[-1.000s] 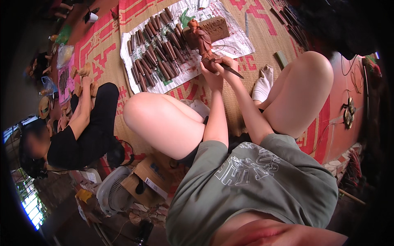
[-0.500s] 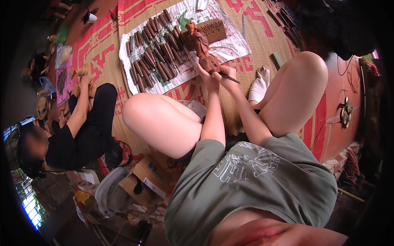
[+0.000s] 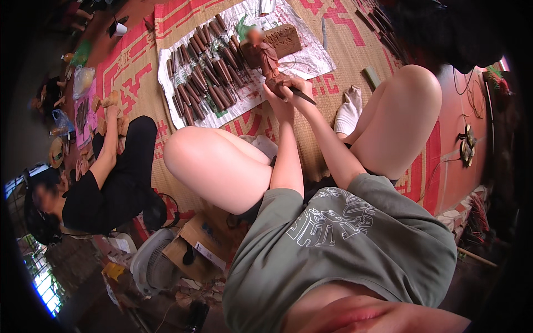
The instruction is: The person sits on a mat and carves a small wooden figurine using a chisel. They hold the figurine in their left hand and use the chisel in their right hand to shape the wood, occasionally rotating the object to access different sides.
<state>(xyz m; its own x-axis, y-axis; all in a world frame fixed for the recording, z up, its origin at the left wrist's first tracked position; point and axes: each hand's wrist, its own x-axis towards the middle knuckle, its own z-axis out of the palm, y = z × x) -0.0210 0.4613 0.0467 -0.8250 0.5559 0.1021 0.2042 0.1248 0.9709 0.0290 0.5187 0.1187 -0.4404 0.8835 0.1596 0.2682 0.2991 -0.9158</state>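
A reddish-brown carved wooden statuette (image 3: 268, 62) of a robed figure leans away from me over the white sheet. Its base rests in my left hand (image 3: 279, 104), whose fingers are closed round the lower end. My right hand (image 3: 300, 89) is closed on a slim, dark carving tool (image 3: 306, 98) beside the base. One end of the tool sticks out to the right, below that hand. Its tip at the wood is too small to make out. Behind the statuette lies a brown carved wooden block (image 3: 287, 40).
Several brown-handled carving tools (image 3: 217, 77) lie in rows on the white sheet (image 3: 173, 114), left of the statuette. A patterned straw mat (image 3: 139, 61) is underneath. A greenish block (image 3: 371, 77) lies to the right. At the left another person (image 3: 125, 144) sits handling pale wooden pieces.
My right hand has shifted up and slightly left along the statuette's base, and the tool has moved with it. The whole view has also shifted slightly. Both grips stay closed.
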